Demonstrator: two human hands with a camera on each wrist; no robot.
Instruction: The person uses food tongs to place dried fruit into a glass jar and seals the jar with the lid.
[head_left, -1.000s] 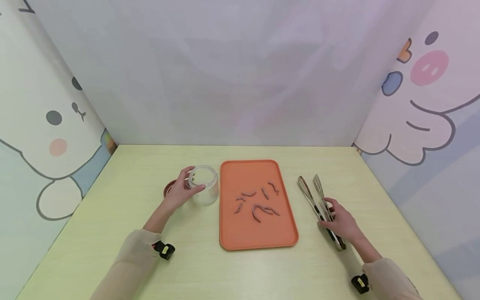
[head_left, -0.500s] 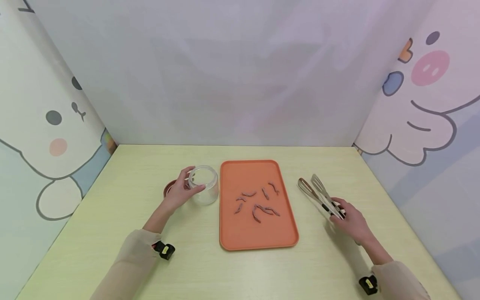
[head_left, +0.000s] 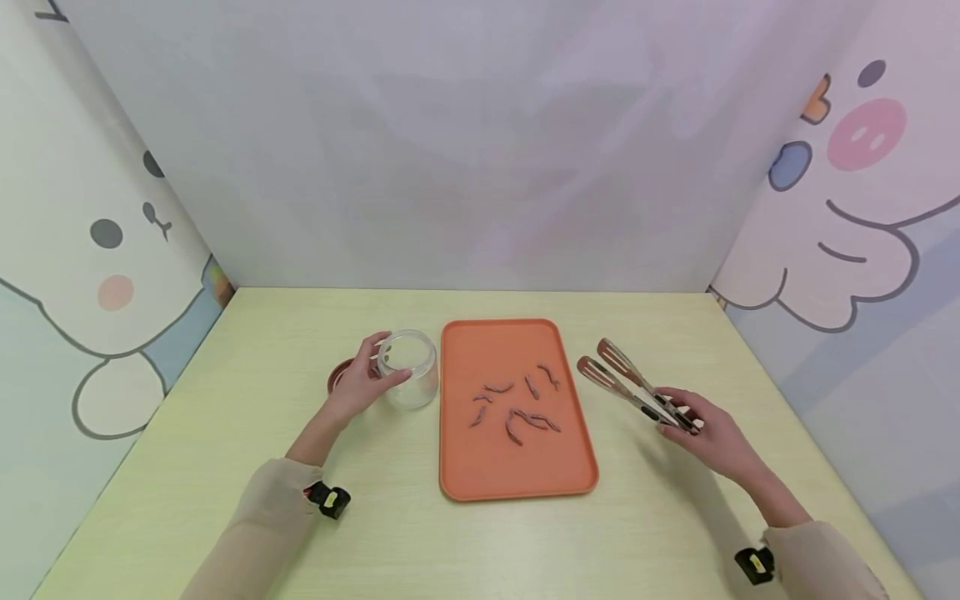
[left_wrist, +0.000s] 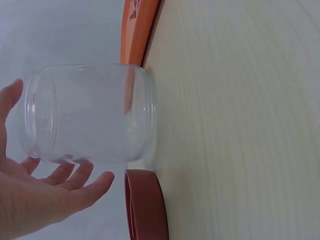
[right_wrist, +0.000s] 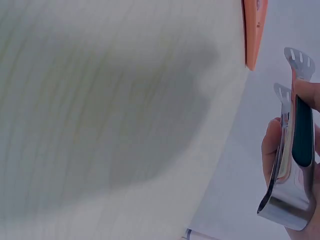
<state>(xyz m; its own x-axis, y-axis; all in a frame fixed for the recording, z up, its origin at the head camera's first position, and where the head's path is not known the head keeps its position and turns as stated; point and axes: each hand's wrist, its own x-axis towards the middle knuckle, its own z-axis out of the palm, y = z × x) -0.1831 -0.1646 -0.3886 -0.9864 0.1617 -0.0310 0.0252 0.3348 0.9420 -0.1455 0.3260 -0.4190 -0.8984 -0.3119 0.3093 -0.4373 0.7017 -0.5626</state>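
My left hand (head_left: 362,387) is around the upper part of a clear jar (head_left: 417,385) that stands upright without a lid on the table. In the left wrist view its thumb is at the mouth and its fingers (left_wrist: 80,175) lie along the jar's side. Behind this hand sits a reddish-brown round lid (left_wrist: 147,205). My right hand (head_left: 708,433) grips metal tongs (head_left: 637,387) by their dark-padded handles. Both slotted heads point toward an orange tray (head_left: 517,479) and stand apart. Several thin brownish-pink strips (head_left: 533,419) lie scattered on the tray.
The pale wooden table (head_left: 495,550) ends at a light curtain (head_left: 465,167) along the back. Cartoon-printed panels (head_left: 847,208) rise at both sides. The tray's raised rim lies close to the jar's right side.
My right hand has lifted the tongs off the table and moved right, swinging their heads leftward toward the tray. The left hand and the jar have stayed still.
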